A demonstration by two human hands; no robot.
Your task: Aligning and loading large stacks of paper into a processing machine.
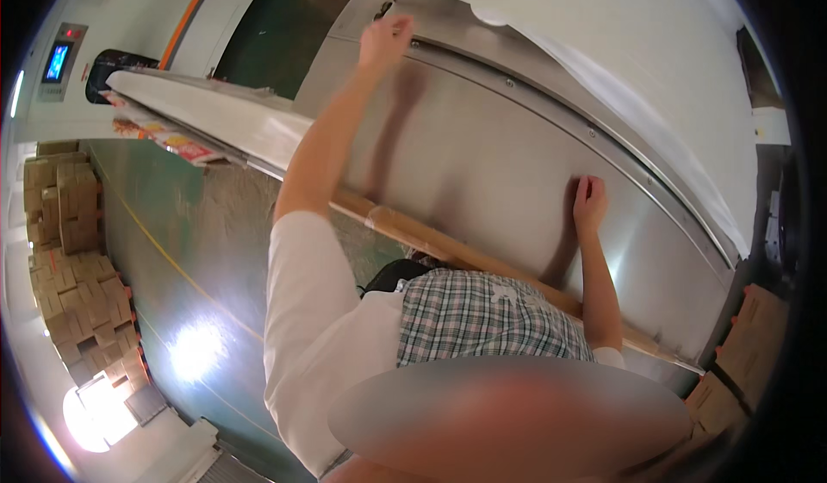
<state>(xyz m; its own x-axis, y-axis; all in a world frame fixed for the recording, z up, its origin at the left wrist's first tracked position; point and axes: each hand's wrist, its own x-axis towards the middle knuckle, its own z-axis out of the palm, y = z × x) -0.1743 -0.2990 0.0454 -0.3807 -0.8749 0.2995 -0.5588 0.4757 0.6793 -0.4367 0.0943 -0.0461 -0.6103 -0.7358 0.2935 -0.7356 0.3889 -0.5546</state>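
Note:
My left hand (385,42) is raised at the far left of a broad metal worktop (482,143), beside the edge of a metal rail (508,83). Its fingers are curled together, and whatever they may hold is too small to make out. A small dark fitting (384,8) is just beyond that hand. My right hand (590,205) is over the right part of the worktop, casting a shadow on it. Its fingers are bent and close together, with their contents, if any, hidden. White sheeting (637,78) drapes over the machine beyond the rail.
A wooden strip (448,240) edges the worktop close to my body. To the left a long white panel (215,108) juts out near a wall with a lit control display (59,61). Brown cartons (82,294) are stacked at the left; more cartons (754,337) stand at the right.

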